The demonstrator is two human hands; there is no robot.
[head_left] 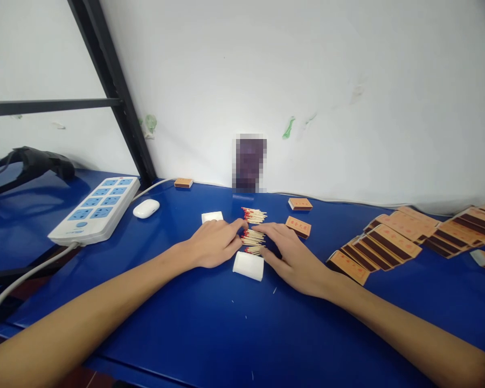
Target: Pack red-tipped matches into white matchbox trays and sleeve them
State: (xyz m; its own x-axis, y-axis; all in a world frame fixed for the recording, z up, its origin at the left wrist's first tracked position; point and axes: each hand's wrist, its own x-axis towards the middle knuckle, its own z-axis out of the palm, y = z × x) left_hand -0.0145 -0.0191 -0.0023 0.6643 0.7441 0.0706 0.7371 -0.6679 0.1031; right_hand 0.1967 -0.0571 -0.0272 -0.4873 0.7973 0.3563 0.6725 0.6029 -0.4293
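Note:
Loose red-headed matches lie in small bundles on the blue table, heads to the left. My left hand (218, 238) is at the head end of the middle matches (251, 237), its index finger and thumb a little apart. My right hand (291, 253) is at their other end, index finger and thumb spread; neither hand plainly grips any. A farther bundle of matches (254, 215) lies just beyond the fingertips. Nearest me is a white matchbox tray (248, 266), below the matches. A second white tray (212, 216) shows partly behind my left hand.
Closed matchboxes (300, 204) lie right of the matches, one box (298, 227) behind my right hand. Rows of matchbox sleeves (392, 240) spread to the right. On the left are a power strip (99, 207), a white rounded case (146, 208) and another matchbox (183, 183).

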